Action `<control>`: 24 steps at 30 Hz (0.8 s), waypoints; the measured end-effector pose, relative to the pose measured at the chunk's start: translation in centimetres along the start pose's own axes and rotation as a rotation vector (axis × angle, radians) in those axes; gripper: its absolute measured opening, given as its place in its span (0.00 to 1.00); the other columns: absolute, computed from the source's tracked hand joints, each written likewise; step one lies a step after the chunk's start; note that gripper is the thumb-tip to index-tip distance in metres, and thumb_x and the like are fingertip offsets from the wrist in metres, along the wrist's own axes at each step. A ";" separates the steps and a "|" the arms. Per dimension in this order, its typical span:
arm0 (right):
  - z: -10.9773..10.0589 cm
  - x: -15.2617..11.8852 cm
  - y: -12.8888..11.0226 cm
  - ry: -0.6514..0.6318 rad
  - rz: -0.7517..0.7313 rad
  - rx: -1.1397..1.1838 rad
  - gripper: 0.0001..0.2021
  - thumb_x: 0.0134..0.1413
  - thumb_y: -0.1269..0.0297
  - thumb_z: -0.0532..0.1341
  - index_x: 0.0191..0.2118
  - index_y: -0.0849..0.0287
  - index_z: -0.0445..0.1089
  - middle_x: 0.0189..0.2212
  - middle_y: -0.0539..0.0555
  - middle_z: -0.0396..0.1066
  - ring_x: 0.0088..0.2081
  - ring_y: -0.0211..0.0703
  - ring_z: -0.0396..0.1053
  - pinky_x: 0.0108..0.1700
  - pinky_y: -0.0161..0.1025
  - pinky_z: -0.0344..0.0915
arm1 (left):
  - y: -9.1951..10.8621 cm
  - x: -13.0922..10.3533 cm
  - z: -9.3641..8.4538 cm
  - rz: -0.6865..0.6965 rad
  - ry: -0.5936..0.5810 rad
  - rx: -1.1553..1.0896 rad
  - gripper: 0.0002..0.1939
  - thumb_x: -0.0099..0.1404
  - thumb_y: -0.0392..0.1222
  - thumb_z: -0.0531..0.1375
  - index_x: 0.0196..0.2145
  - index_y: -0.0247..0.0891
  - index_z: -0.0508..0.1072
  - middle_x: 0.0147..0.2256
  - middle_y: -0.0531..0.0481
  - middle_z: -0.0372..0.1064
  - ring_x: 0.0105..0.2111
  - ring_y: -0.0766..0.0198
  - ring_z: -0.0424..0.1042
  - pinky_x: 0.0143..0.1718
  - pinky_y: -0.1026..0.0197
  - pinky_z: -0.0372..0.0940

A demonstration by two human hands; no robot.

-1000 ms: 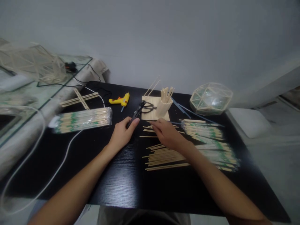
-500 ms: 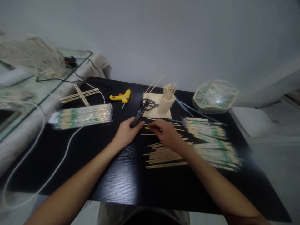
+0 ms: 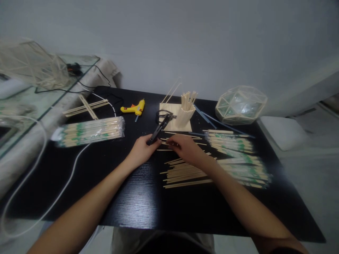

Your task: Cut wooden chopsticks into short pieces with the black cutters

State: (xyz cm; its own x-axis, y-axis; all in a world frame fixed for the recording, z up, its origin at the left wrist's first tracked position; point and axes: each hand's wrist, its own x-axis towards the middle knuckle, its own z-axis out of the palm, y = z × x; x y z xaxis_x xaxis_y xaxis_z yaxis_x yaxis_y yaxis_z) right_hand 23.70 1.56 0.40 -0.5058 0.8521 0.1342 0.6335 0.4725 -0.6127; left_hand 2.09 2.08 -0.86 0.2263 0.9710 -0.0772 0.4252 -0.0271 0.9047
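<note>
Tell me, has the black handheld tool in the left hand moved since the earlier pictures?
Yes. Judged against the pale flat wooden board, the far end of the black handheld tool has shifted right.

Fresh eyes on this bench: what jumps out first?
Probably the bright yellow glue gun, lying toward the back left of the black table. Next, the faceted, stick-framed polyhedron at the back right. Then the center: the left hand grips a black hand tool, the right hand is over loose thin sticks, and a holder of upright sticks stands just behind.
</note>
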 end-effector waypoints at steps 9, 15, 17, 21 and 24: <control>-3.1 -0.8 -0.7 -0.221 0.112 -0.242 0.07 0.60 0.73 0.68 0.44 0.63 0.77 0.44 0.60 0.77 0.48 0.50 0.73 0.51 0.41 0.64 | -0.5 0.5 -1.2 -0.054 0.026 0.261 0.17 0.65 0.54 0.58 0.31 0.38 0.75 0.26 0.52 0.70 0.29 0.61 0.68 0.32 0.61 0.58; -2.3 -1.1 -1.7 -0.406 0.086 -0.195 0.07 0.61 0.77 0.63 0.41 0.60 0.77 0.38 0.55 0.80 0.40 0.46 0.75 0.42 0.37 0.62 | 0.2 0.2 -1.1 -0.088 -0.003 0.432 0.13 0.67 0.50 0.58 0.33 0.40 0.75 0.29 0.50 0.75 0.30 0.59 0.71 0.33 0.60 0.59; -1.9 -1.2 -1.6 -0.426 0.087 -0.221 0.08 0.62 0.77 0.61 0.41 0.60 0.77 0.39 0.56 0.80 0.41 0.47 0.75 0.42 0.38 0.61 | 0.5 0.1 -1.0 -0.096 -0.025 0.475 0.12 0.68 0.49 0.58 0.35 0.40 0.77 0.29 0.49 0.76 0.31 0.57 0.73 0.34 0.60 0.59; -1.5 -1.3 -1.5 -0.437 0.093 -0.243 0.10 0.63 0.77 0.59 0.42 0.61 0.77 0.40 0.57 0.80 0.42 0.47 0.76 0.41 0.38 0.61 | 0.9 -0.1 -0.8 -0.113 -0.063 0.536 0.11 0.69 0.48 0.58 0.37 0.42 0.77 0.31 0.47 0.77 0.32 0.55 0.75 0.33 0.60 0.60; -1.4 -1.4 -1.6 -0.438 0.093 -0.241 0.11 0.64 0.77 0.58 0.43 0.61 0.76 0.40 0.57 0.80 0.42 0.47 0.75 0.41 0.38 0.60 | 0.8 -0.3 -0.8 -0.097 -0.091 0.557 0.10 0.69 0.47 0.58 0.37 0.42 0.76 0.32 0.47 0.78 0.32 0.55 0.76 0.33 0.59 0.59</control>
State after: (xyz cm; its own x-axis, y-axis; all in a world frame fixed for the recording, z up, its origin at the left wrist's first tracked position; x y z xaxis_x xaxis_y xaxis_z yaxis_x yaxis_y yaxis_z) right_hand 24.25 -0.07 2.25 -0.6061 0.7430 -0.2837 0.7787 0.4816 -0.4021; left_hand 1.70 1.93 0.22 0.2274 0.9516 -0.2068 0.8401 -0.0843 0.5359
